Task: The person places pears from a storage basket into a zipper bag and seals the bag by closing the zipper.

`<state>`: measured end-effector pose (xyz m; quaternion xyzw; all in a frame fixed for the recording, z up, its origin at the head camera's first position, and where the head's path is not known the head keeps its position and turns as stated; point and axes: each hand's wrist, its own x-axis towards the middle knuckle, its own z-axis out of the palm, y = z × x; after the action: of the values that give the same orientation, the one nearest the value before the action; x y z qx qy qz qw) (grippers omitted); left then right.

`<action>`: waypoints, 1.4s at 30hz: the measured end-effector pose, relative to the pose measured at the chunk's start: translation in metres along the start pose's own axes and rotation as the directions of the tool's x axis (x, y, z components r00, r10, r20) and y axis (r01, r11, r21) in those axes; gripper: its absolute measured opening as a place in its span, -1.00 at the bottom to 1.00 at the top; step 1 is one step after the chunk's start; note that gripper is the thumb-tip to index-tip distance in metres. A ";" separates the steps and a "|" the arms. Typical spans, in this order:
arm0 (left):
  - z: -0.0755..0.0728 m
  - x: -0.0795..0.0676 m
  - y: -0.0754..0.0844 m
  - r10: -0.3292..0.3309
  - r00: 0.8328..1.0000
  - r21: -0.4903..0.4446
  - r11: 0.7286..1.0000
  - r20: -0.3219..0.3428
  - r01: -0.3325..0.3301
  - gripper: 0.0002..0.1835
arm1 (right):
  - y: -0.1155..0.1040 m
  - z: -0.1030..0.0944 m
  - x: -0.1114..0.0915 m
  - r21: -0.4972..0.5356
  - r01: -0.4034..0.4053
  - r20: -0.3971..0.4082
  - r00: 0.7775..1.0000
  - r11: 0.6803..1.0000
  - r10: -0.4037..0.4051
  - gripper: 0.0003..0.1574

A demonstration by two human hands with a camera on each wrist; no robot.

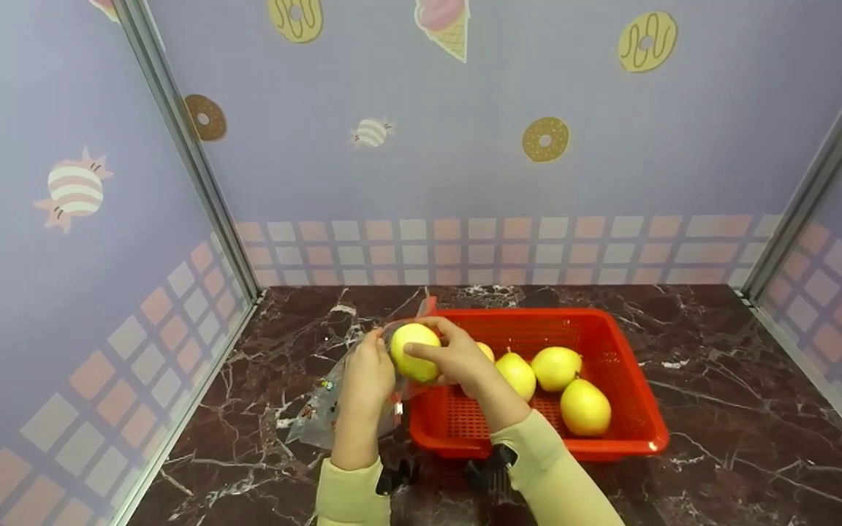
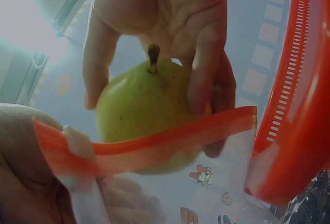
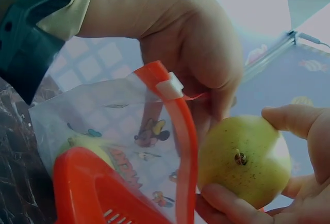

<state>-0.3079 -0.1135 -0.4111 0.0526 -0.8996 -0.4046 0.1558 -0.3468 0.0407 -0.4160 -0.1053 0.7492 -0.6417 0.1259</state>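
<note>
My right hand [image 1: 465, 361] grips a yellow-green pear [image 1: 412, 336] between thumb and fingers, its stem [image 2: 153, 56] upright in the left wrist view. My left hand [image 1: 368, 372] holds a clear plastic zip bag [image 1: 322, 416] by its mouth, near the white slider [image 3: 170, 85]. Small cartoon figures are printed on the bag, and a red-orange strip [image 2: 154, 144] runs along its top. The pear sits at the bag's mouth, its lower part behind the strip in the left wrist view. A yellow shape [image 3: 93, 146] shows through the bag in the right wrist view.
A red plastic basket [image 1: 644, 402] with slotted walls stands right of the bag, holding several yellow pears [image 1: 585, 408]. Both rest on a dark red marbled tabletop [image 1: 728, 438]. Patterned panels [image 1: 494, 183] enclose the back and sides.
</note>
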 end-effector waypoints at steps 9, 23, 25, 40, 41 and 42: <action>0.001 -0.003 0.002 0.007 1.000 0.017 1.000 -0.019 -0.006 -0.61 | 0.003 0.010 0.005 -0.016 -0.031 0.026 0.999 0.999 0.031 -0.32; -0.001 0.000 0.000 -0.007 1.000 0.047 0.999 -0.022 0.008 -0.59 | 0.008 0.009 0.001 0.060 -0.020 0.013 1.000 0.998 0.019 -0.47; -0.001 -0.001 0.001 -0.016 1.000 0.047 0.999 -0.011 0.017 -0.58 | 0.007 0.007 -0.001 0.058 -0.014 0.016 1.000 0.998 0.013 -0.45; -0.002 -0.001 0.000 0.001 0.998 0.052 0.999 -0.056 0.002 -0.62 | 0.002 -0.015 -0.028 -0.049 0.063 -0.027 0.998 0.997 -0.064 -0.43; -0.002 -0.001 0.000 0.004 0.998 0.050 0.999 -0.060 -0.001 -0.62 | 0.002 -0.018 -0.030 -0.054 0.068 -0.032 0.997 0.996 -0.070 -0.44; -0.002 -0.001 -0.001 0.008 0.998 0.050 0.999 -0.064 -0.005 -0.62 | 0.003 -0.020 -0.033 -0.058 0.067 -0.038 0.997 0.996 -0.069 -0.44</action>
<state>-0.3065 -0.1154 -0.4109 0.0663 -0.9041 -0.3797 0.1844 -0.3220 0.0703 -0.4138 -0.1214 0.7654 -0.6261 0.0860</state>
